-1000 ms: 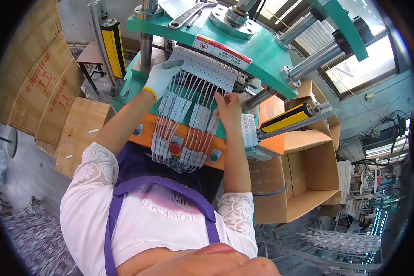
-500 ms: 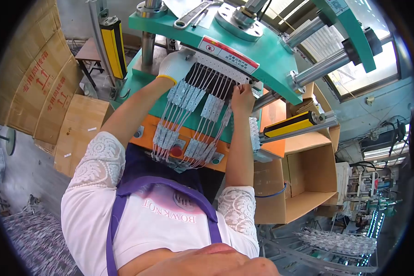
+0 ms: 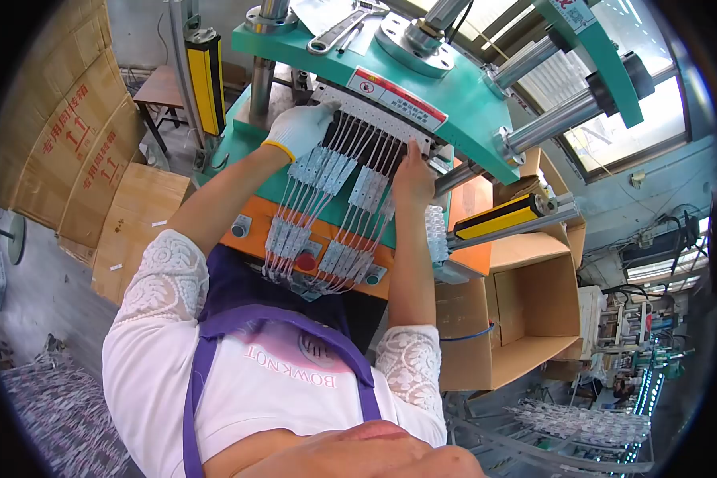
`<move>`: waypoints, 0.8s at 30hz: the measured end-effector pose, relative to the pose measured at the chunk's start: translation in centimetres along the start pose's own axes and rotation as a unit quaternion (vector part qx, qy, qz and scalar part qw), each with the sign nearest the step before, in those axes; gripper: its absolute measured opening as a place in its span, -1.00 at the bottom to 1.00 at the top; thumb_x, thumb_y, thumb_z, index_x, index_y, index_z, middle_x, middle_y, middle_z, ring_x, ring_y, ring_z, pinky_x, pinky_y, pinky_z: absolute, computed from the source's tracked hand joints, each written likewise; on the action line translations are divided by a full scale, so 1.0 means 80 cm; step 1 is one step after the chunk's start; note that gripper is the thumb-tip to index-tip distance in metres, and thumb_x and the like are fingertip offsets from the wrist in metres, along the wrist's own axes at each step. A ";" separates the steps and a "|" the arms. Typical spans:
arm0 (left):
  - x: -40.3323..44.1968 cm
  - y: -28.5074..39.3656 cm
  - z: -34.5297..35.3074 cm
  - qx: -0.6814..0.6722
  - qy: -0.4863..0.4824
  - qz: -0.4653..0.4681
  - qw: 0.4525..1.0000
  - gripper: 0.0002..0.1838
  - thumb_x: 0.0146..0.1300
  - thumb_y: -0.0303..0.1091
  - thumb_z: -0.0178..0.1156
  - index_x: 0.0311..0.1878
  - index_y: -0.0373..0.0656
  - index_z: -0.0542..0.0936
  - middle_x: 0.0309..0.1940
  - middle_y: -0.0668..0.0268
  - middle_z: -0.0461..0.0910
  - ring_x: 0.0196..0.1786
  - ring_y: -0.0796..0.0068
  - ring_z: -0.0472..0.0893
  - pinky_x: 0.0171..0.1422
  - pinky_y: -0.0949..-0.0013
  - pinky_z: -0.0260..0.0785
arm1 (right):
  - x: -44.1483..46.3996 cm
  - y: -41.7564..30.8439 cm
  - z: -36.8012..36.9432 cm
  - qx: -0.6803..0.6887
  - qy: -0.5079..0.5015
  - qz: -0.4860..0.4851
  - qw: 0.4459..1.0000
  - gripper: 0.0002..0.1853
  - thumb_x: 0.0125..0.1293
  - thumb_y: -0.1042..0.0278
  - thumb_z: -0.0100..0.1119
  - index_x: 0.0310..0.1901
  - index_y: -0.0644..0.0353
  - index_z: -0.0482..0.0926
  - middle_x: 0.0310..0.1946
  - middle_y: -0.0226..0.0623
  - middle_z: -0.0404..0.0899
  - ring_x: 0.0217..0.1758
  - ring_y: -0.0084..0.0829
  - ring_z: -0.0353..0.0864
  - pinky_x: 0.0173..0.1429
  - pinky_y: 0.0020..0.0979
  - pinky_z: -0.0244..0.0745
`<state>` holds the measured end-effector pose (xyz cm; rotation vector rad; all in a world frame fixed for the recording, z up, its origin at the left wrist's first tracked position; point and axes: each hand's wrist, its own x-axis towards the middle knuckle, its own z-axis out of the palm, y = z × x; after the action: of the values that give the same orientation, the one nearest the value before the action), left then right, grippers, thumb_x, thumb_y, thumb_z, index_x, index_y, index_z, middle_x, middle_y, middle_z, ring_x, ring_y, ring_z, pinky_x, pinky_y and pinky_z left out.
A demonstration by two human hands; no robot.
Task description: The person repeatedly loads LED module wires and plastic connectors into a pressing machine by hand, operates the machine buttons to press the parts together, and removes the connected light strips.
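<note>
A long white perforated plate (image 3: pixel 374 116) lies under the front edge of the green press, with thin pale wires and flat white connector pieces (image 3: pixel 323 167) hanging from it in two groups. At the plate's left end is my left hand (image 3: pixel 301 129), in a white glove with a yellow cuff, its fingers closed on that end. My bare right hand (image 3: pixel 413 179) is at the plate's right end, fingers drawn together and the tip of one against it. The lower connector pieces (image 3: pixel 288 237) hang over the orange panel, near a red button (image 3: pixel 305 261).
Yellow-and-black bars (image 3: pixel 205 84) flank the press. A wrench (image 3: pixel 346 29) lies on top of the green press plate (image 3: pixel 311 46). An open cardboard box (image 3: pixel 534 307) stands at the right, folded cardboard (image 3: pixel 72 143) at the left. More white connector pieces (image 3: pixel 436 231) are beside my right forearm.
The plate has moved in under the press edge. My right hand has gone from the wires up to the plate's right end. My left hand has shifted slightly right, still at the left end.
</note>
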<state>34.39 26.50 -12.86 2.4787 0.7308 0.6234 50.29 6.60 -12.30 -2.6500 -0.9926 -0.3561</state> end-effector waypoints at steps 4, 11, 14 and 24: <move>0.000 -0.002 0.003 0.034 0.000 -0.012 0.999 -0.55 0.49 -0.14 -0.05 0.41 0.30 0.42 -0.24 -0.09 0.64 -0.17 -0.10 0.65 -0.04 -0.04 0.48 | 0.019 -0.001 0.014 -0.104 0.030 -0.005 0.994 -0.54 0.41 0.37 0.00 0.32 -0.20 0.47 -0.30 -0.24 0.64 -0.30 -0.20 0.74 -0.32 -0.18 0.64; -0.002 0.009 -0.003 0.040 -0.010 -0.028 0.999 -0.56 0.49 -0.14 -0.06 0.39 0.25 0.45 -0.21 -0.06 0.65 -0.15 -0.08 0.65 -0.04 -0.05 0.48 | 0.021 -0.001 0.006 -0.078 0.131 -0.049 0.987 -0.67 0.41 0.33 -0.01 0.12 -0.18 0.63 -0.36 -0.26 0.66 -0.38 -0.20 0.74 -0.39 -0.17 0.62; -0.001 0.002 0.001 0.002 -0.024 -0.043 0.999 -0.55 0.49 -0.12 -0.04 0.41 0.26 0.42 -0.08 -0.06 0.65 -0.04 -0.10 0.64 0.06 -0.02 0.48 | 0.014 0.003 -0.002 -0.092 -0.018 -0.023 0.995 -0.58 0.44 0.32 -0.05 0.30 -0.13 0.48 -0.35 -0.19 0.70 -0.27 -0.13 0.75 -0.22 -0.10 0.65; -0.067 0.021 -0.002 -0.089 0.282 0.095 0.951 -0.74 0.19 -0.37 0.30 -0.03 -0.12 0.71 0.06 0.12 0.65 0.06 0.07 0.64 0.18 0.19 0.49 | -0.094 0.079 0.004 -0.031 0.117 -0.052 0.991 -0.65 0.39 0.19 0.18 0.15 0.10 0.56 0.24 0.11 0.48 0.32 0.17 0.43 0.26 0.17 0.37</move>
<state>30.89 22.16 -13.35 2.2255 0.5964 1.4392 49.04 -2.33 -16.20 -2.5409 -1.0584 -0.7144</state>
